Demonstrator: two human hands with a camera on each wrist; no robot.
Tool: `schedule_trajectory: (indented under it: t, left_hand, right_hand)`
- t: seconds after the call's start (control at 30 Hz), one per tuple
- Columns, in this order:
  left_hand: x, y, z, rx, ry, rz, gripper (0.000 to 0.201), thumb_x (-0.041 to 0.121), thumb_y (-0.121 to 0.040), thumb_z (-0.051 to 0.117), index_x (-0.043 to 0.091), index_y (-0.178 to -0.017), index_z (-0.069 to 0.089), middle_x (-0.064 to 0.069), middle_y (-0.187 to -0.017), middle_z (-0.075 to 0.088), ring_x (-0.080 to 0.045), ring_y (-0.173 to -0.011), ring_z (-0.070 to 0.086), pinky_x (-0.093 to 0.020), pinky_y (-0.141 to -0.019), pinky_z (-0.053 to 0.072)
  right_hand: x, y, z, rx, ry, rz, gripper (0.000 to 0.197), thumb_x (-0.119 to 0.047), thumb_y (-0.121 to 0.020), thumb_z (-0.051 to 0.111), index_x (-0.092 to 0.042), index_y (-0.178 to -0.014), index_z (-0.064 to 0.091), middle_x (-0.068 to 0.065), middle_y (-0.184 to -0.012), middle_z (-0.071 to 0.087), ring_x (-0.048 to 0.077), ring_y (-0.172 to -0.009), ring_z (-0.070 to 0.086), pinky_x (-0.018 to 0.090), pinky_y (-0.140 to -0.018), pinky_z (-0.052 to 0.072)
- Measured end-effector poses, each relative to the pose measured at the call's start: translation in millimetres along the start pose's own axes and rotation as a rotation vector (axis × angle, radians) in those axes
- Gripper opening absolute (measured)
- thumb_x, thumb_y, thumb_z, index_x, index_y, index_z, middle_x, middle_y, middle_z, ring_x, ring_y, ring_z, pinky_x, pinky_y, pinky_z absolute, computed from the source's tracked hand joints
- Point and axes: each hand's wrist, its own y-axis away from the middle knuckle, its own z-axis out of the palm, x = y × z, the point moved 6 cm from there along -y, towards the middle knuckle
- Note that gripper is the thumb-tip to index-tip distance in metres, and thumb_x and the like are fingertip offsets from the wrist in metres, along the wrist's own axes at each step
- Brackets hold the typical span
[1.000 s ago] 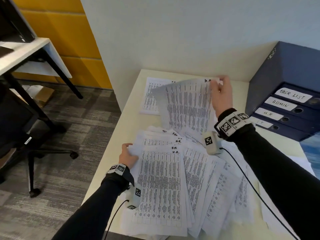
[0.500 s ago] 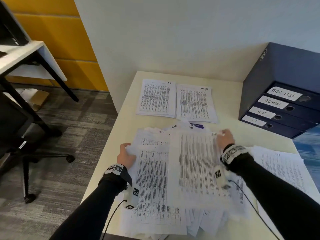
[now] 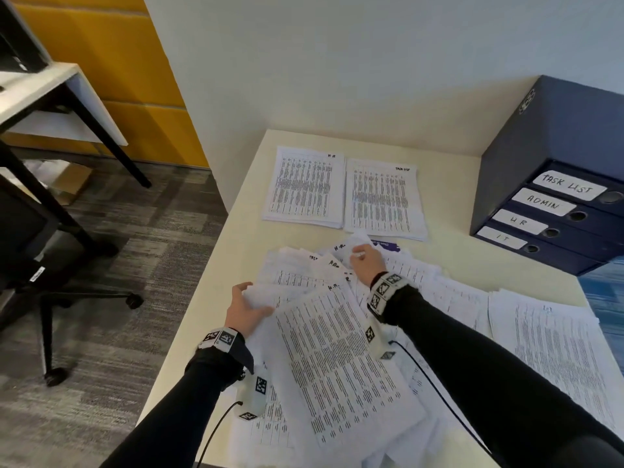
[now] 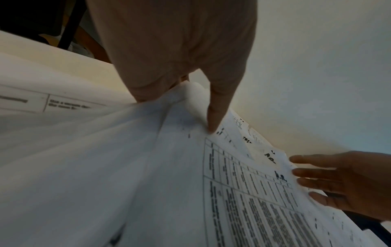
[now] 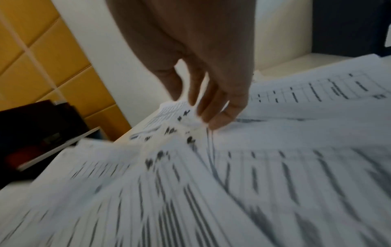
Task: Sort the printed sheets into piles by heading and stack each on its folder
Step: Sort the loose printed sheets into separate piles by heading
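Released sheet gone; right hand [image 3: 366, 265] fingers blurred, left hand [image 3: 244, 310] grasps loose sheets [image 3: 337, 359].

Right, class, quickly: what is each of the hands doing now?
Left hand: pinches the edge of the loose sheets.
Right hand: fingers straight, touching the sheets, gripping nothing.

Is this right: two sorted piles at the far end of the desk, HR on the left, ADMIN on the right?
Not quite. The HR pile is on the left, but the right pile is headed TASK LIST, not ADMIN. The head view shows both headings.
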Motion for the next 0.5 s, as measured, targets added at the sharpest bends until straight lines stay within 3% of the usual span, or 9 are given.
schedule_trajectory:
  t: [0.07, 0.23, 0.43, 0.5]
  left_hand:
    - [-2.0, -3.0, -0.7, 0.011, -0.011, 0.014, 0.069, 0.004, -0.076, 0.074, 0.016, -0.131, 0.033, -0.012, -0.112, 0.052, -0.036, -0.107, 0.055, -0.044, -0.09, 0.048]
    - [-4.2, -7.6, 0.6, -0.013, 0.009, 0.022, 0.065, 0.002, -0.077, 0.07, 0.024, -0.127, 0.035, -0.011, -0.11, 0.053, -0.034, -0.103, 0.056, -0.048, -0.091, 0.049]
    - [-8.6, -10.3, 2.5, -0.017, 0.067, 0.026, 0.069, 0.012, -0.063, 0.074, 0.03, -0.12, 0.038, -0.007, -0.106, 0.057, -0.031, -0.1, 0.059, -0.051, -0.088, 0.051]
    - [-9.4, -10.6, 3.0, -0.016, 0.074, 0.03, 0.068, 0.008, -0.066, 0.074, 0.03, -0.12, 0.039, -0.005, -0.104, 0.057, -0.031, -0.099, 0.059, -0.052, -0.088, 0.051]
  right_hand:
    - [-2.2, -22.5, -11.4, 0.071, 0.093, 0.047, 0.031, -0.014, -0.093, 0.048, -0.01, -0.124, 0.054, 0.017, -0.128, 0.052, 0.03, -0.112, 0.054, 0.034, -0.097, 0.043]
    - [-0.7, -55.0, -11.7, 0.023, 0.306, 0.073, 0.038, -0.031, -0.098, 0.041, -0.011, -0.127, 0.054, 0.015, -0.13, 0.053, 0.032, -0.117, 0.051, 0.041, -0.103, 0.039]
    - [-7.5, -55.9, -4.7, 0.058, 0.298, -0.024, 0.015, -0.02, -0.09, 0.052, -0.024, -0.1, 0.061, 0.006, -0.112, 0.06, 0.029, -0.109, 0.052, 0.039, -0.098, 0.042]
    - [-9.8, -51.4, -5.6, 0.092, 0.285, -0.048, 0.01, -0.02, -0.089, 0.054, -0.03, -0.086, 0.057, 0.001, -0.105, 0.062, 0.027, -0.106, 0.054, 0.042, -0.094, 0.044]
